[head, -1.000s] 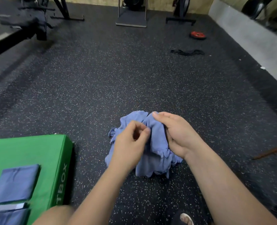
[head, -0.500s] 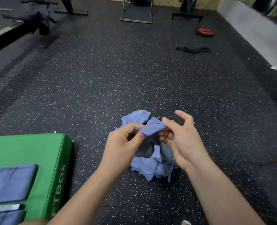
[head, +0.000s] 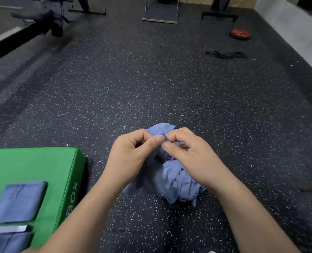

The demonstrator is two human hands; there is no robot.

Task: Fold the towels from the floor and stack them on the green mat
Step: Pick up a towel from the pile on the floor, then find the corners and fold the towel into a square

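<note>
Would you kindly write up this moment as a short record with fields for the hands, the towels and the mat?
crumpled towel: blue, bunched, lower part on the floor
left hand: pinches the top edge of the crumpled towel
right hand: pinches the same edge, beside the left thumb
green mat: on the floor, left of the hands
folded towel: flat on the green mat
task status: crumpled towel not yet folded

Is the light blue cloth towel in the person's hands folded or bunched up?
Bunched up. The light blue cloth towel is a creased, crumpled heap; the left hand and right hand only pinch its top edge.
</note>
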